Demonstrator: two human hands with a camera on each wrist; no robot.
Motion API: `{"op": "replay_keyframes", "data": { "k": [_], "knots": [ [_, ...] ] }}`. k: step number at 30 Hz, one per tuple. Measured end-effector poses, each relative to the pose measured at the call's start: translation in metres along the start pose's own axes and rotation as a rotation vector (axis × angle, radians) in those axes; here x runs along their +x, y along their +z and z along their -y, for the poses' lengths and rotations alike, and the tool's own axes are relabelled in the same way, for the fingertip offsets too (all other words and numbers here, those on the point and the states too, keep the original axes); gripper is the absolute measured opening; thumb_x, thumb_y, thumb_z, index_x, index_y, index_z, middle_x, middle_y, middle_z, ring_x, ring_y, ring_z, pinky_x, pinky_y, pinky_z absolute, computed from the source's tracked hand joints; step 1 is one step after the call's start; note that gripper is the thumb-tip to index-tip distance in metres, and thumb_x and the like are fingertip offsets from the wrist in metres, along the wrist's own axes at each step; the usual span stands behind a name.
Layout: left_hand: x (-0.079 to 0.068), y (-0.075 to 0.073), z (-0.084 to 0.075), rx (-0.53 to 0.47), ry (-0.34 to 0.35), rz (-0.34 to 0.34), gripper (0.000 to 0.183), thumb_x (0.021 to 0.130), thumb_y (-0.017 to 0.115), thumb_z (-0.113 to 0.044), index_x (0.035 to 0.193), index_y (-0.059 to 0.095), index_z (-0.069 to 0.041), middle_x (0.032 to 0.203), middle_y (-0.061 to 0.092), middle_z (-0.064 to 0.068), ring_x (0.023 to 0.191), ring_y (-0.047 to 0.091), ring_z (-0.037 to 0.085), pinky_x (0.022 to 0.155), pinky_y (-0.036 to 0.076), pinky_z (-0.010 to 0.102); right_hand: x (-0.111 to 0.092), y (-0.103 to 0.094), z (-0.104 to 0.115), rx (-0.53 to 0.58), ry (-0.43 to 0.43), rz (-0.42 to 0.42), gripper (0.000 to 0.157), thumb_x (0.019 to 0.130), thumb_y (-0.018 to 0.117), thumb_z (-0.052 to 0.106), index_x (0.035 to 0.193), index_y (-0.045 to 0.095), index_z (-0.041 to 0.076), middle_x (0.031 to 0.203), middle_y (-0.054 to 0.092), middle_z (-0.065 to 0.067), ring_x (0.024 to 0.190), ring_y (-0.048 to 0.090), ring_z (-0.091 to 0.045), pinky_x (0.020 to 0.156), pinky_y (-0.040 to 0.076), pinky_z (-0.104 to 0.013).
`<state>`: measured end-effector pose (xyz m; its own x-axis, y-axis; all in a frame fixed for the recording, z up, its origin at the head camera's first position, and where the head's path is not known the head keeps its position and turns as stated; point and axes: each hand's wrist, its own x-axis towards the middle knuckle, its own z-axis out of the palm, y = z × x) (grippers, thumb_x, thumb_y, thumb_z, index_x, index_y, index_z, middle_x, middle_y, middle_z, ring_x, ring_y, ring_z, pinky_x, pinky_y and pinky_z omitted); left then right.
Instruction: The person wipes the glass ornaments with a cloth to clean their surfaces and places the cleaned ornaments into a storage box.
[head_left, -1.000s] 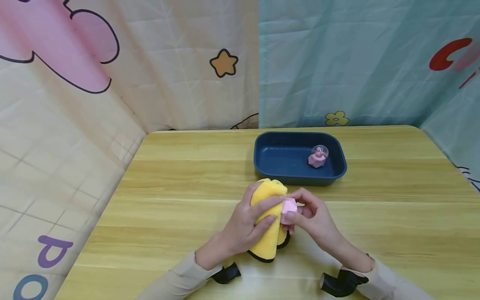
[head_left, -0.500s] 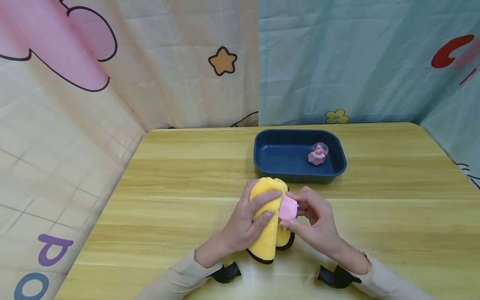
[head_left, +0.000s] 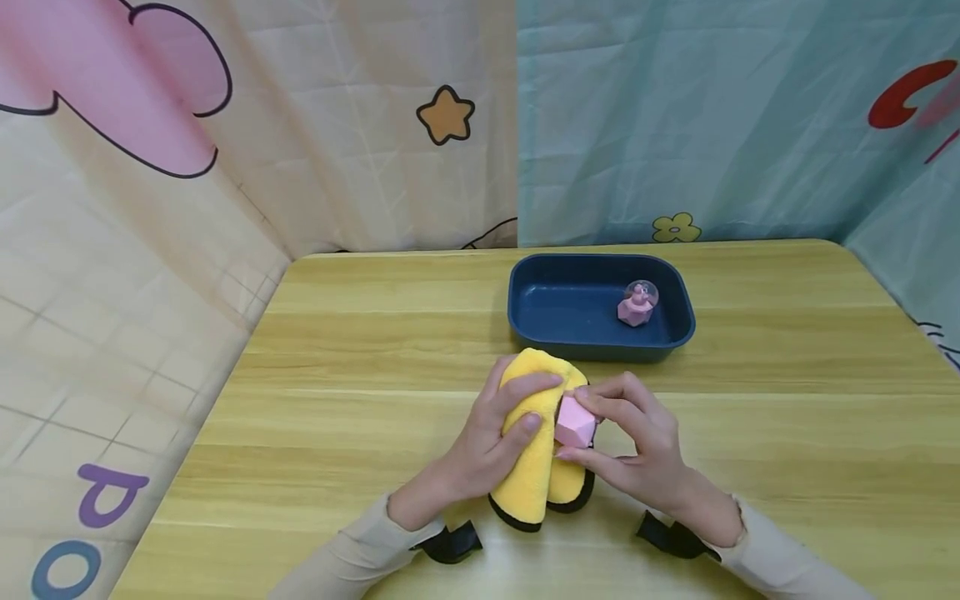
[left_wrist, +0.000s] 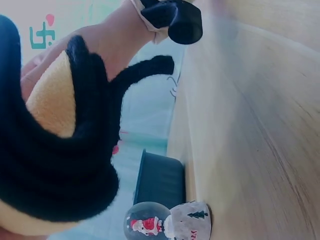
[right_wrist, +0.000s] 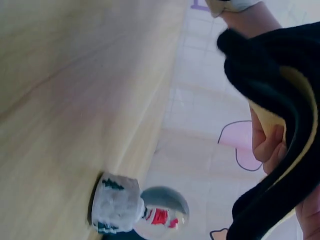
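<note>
My left hand (head_left: 487, 437) grips a folded yellow cloth (head_left: 525, 475) with black edging, thumb and fingers pressing its front. At the cloth's right side, my right hand (head_left: 648, 442) pinches a pink faceted base (head_left: 576, 423) between thumb and fingers. It resembles the base of the small pink snow globe (head_left: 636, 307) in the tray; the cloth hides whatever joins it on the left. In the left wrist view the cloth's black underside (left_wrist: 55, 175) hangs above the table. A Santa snow globe (left_wrist: 187, 222) on a white base stands below; cloth and hands hide it from the head view.
A dark blue tray (head_left: 525, 333) stands beyond the hands on the wooden table (head_left: 360, 333), the pink globe at its right end. Patterned curtains (head_left: 360, 125) enclose the back and sides. Black wrist mounts (head_left: 453, 543) sit by both sleeves.
The pink base has turned in the right hand's fingers, showing other facets. The cloth's right flap has spread a little outward and down. The left hand keeps its grip.
</note>
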<state>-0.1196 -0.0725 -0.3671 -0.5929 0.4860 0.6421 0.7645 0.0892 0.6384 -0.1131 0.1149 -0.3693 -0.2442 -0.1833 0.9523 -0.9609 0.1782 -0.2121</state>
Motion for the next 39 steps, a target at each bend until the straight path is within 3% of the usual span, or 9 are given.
{"op": "replay_keyframes", "data": {
  "k": [4, 12, 16, 20, 28, 39],
  "knots": [
    [0.000, -0.001, -0.001, -0.059, -0.028, 0.012, 0.034, 0.101, 0.034, -0.035, 0.126, 0.046, -0.014, 0.122, 0.043, 0.016, 0.109, 0.047, 0.023, 0.083, 0.048, 0.027, 0.006, 0.000, -0.001, -0.054, -0.105, -0.003, 0.039, 0.080, 0.073, 0.028, 0.089, 0.063, -0.009, 0.078, 0.054, -0.025, 0.080, 0.057, -0.019, 0.087, 0.050, -0.015],
    [0.001, -0.002, -0.002, -0.125, -0.094, 0.044, 0.030, 0.101, 0.036, -0.029, 0.126, 0.045, -0.014, 0.121, 0.044, 0.015, 0.107, 0.048, 0.024, 0.083, 0.047, 0.028, 0.016, -0.001, -0.003, -0.140, -0.264, 0.029, 0.017, 0.089, 0.064, 0.020, 0.088, 0.065, 0.004, 0.080, 0.054, -0.021, 0.075, 0.055, -0.022, 0.084, 0.051, -0.017],
    [0.002, -0.002, -0.002, -0.140, -0.130, 0.055, 0.031, 0.102, 0.036, -0.029, 0.126, 0.045, -0.013, 0.121, 0.044, 0.014, 0.105, 0.048, 0.023, 0.081, 0.048, 0.028, 0.018, -0.003, -0.005, -0.160, -0.307, 0.039, 0.012, 0.089, 0.063, 0.018, 0.091, 0.066, 0.006, 0.081, 0.054, -0.020, 0.070, 0.056, -0.023, 0.069, 0.053, -0.020],
    [0.003, -0.002, -0.002, -0.156, -0.147, 0.054, 0.031, 0.101, 0.036, -0.028, 0.127, 0.045, -0.012, 0.122, 0.044, 0.014, 0.105, 0.048, 0.023, 0.082, 0.048, 0.028, 0.017, -0.005, -0.007, -0.151, -0.309, 0.063, 0.014, 0.088, 0.064, 0.018, 0.095, 0.068, 0.006, 0.082, 0.055, -0.019, 0.067, 0.055, -0.023, 0.058, 0.050, -0.023],
    [0.002, 0.000, 0.000, -0.162, -0.150, 0.033, 0.032, 0.102, 0.036, -0.029, 0.126, 0.046, -0.012, 0.121, 0.045, 0.015, 0.106, 0.048, 0.023, 0.084, 0.047, 0.029, 0.013, -0.005, -0.008, -0.142, -0.248, 0.101, 0.019, 0.088, 0.065, 0.022, 0.088, 0.065, 0.003, 0.082, 0.056, -0.020, 0.072, 0.058, -0.022, 0.080, 0.053, -0.019],
    [0.001, 0.000, 0.000, -0.091, -0.110, 0.029, 0.030, 0.101, 0.036, -0.028, 0.125, 0.046, -0.014, 0.119, 0.046, 0.014, 0.104, 0.049, 0.022, 0.081, 0.048, 0.027, 0.010, -0.008, -0.008, -0.009, -0.112, 0.113, 0.035, 0.081, 0.073, 0.026, 0.089, 0.066, -0.007, 0.083, 0.057, -0.023, 0.083, 0.059, -0.019, 0.084, 0.050, -0.014]
  ]
}}
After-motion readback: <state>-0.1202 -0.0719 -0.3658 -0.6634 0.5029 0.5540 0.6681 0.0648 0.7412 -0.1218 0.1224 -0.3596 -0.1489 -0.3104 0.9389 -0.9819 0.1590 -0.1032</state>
